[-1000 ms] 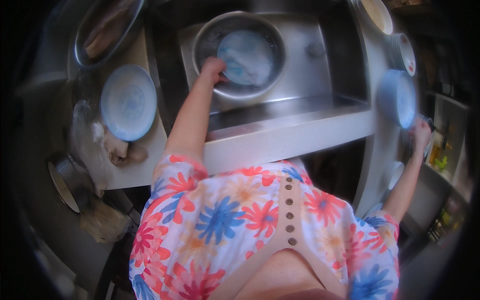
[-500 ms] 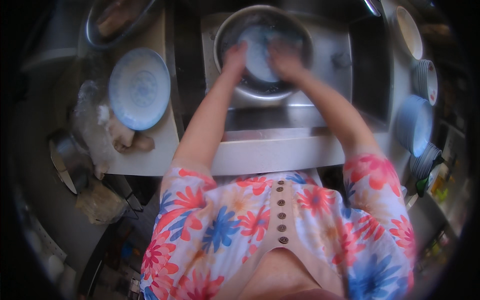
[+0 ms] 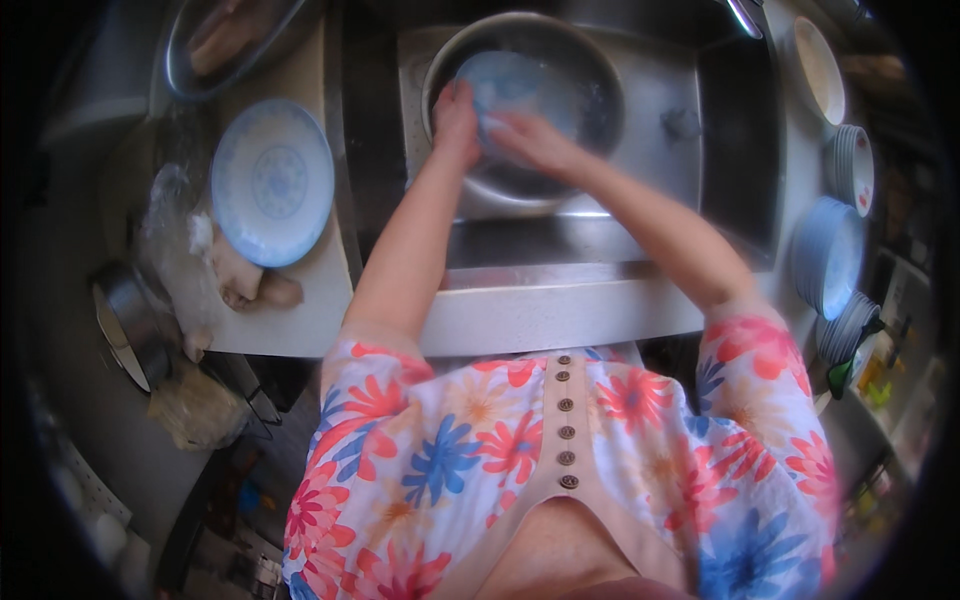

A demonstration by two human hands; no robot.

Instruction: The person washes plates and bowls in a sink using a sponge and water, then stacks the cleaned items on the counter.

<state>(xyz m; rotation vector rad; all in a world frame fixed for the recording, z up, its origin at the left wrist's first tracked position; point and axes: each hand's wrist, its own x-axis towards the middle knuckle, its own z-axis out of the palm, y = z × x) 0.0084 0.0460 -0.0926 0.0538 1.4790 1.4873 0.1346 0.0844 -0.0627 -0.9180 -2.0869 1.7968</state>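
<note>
Here, left of the round silver metal basin point(image 3: 601, 95), lies a white oval plate with blue patterning point(image 3: 273, 183). At the basin's left side, the left hand point(image 3: 457, 125) clasps the edge of a round pale-blue plate point(image 3: 500, 72), seen inside the rim. The blurred right hand point(image 3: 535, 143) meets that plate; whether it grips, I can't tell. Right of the basin: stacked pale-blue round dishes point(image 3: 828, 258).

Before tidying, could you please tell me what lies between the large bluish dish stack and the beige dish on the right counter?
The head view shows a stack of smaller white dishes.
</note>
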